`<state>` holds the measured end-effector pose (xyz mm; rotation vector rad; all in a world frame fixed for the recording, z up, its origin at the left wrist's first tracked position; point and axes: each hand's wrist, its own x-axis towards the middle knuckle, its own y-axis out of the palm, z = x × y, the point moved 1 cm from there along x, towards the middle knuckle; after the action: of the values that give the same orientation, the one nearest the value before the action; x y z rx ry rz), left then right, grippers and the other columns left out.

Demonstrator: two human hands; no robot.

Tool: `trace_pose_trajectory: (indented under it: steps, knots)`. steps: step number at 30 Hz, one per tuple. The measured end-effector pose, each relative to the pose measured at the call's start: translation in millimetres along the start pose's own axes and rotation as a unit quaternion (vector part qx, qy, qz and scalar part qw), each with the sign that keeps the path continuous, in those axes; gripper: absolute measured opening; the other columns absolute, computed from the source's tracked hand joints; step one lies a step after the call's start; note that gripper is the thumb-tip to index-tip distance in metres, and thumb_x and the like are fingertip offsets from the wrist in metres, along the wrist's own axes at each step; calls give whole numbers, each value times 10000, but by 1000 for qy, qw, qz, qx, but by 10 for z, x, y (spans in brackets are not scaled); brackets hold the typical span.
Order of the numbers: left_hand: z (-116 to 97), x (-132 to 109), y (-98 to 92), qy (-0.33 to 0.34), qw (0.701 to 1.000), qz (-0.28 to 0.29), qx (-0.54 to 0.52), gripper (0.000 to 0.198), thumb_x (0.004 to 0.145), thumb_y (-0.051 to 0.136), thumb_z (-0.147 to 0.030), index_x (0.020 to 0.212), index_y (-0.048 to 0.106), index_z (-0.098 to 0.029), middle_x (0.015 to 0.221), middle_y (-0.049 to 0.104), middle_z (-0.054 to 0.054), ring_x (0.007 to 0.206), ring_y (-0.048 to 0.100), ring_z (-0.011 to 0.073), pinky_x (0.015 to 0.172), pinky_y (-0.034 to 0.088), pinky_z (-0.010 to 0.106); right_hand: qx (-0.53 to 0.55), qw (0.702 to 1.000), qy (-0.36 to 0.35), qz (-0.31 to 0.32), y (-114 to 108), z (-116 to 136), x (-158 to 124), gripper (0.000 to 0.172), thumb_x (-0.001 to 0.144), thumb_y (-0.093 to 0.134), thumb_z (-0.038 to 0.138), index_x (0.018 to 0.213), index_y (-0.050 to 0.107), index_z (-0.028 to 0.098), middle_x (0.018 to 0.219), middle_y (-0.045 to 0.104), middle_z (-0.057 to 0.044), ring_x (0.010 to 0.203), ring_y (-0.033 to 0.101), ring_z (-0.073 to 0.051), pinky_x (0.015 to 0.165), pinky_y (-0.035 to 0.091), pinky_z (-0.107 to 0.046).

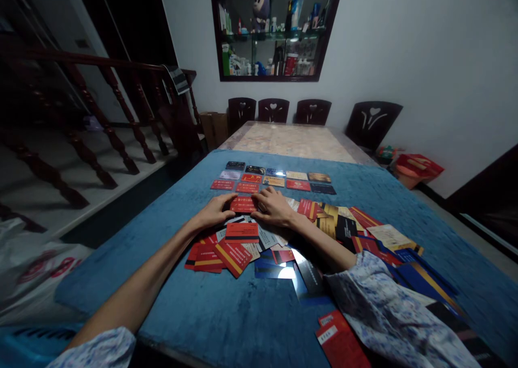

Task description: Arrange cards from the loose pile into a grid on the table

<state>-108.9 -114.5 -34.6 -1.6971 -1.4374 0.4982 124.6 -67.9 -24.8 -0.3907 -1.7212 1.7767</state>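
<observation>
Between my two hands is a red card [243, 204] with pale lettering. My left hand [214, 210] grips its left edge with thumb and fingers. At the right edge, my right hand [275, 207] pinches the same card. Just beyond it lie rows of cards, red, dark and gold, among them a red card with pale print [247, 187] and a dark blue card [322, 189]. Nearer to me, an orange-red card with a dark stripe [242, 232] tops a loose pile. Red cards with a yellow stripe [234, 256] overlap beside it.
More cards spread to the right, including a blue card with a gold stripe [429, 287], partly under my right sleeve. Red cards [342, 338] lie at the near edge. The blue tablecloth [174, 303] covers this end of the table. Chairs [273, 111] stand at the far end.
</observation>
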Motion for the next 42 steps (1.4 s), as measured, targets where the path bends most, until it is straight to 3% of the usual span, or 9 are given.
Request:
trace_pose_trajectory:
  steps: [11, 17, 25, 33, 42]
  knots:
    - [-23, 126, -104, 34, 995, 29, 87, 545, 756, 671, -266, 1296, 631, -203, 1248, 582, 98, 1195, 557, 275, 1084, 443, 440, -21, 999, 27, 14, -121, 23, 16, 496, 875, 646, 481, 1263, 633, 173, 1256, 574, -167, 1181, 429, -336, 900, 409, -457]
    - [-39, 331, -189, 20, 987, 29, 156, 569, 744, 655, -257, 1310, 624, -210, 1261, 585, 108, 1237, 489, 335, 1036, 439, 501, -39, 998, 38, 24, -225, -64, 175, 452, 856, 670, 467, 1215, 660, 192, 1262, 578, -167, 1178, 444, -340, 892, 432, -452]
    - [-80, 650, -231, -33, 967, 68, 243, 600, 743, 601, -224, 1342, 601, -200, 1353, 569, 115, 1260, 446, 358, 999, 417, 477, -45, 993, 93, 59, -340, -89, 371, 350, 874, 626, 427, 1119, 698, 188, 1251, 603, -155, 1181, 458, -340, 921, 440, -449]
    - [-17, 882, -202, -58, 956, 80, 275, 541, 733, 559, -213, 1266, 649, -192, 1297, 606, 131, 1226, 455, 361, 945, 401, 464, -36, 987, 132, 80, -266, -230, 648, 342, 841, 635, 381, 1128, 710, 210, 1284, 605, -142, 1212, 469, -354, 907, 477, -457]
    - [-2, 990, -176, -71, 949, 103, 288, 449, 738, 571, -204, 1168, 699, -207, 1270, 626, 132, 1228, 464, 366, 948, 406, 474, -34, 987, 127, 93, -120, -360, 770, 328, 845, 639, 359, 1092, 747, 172, 1201, 693, -133, 1109, 609, -305, 855, 472, -313]
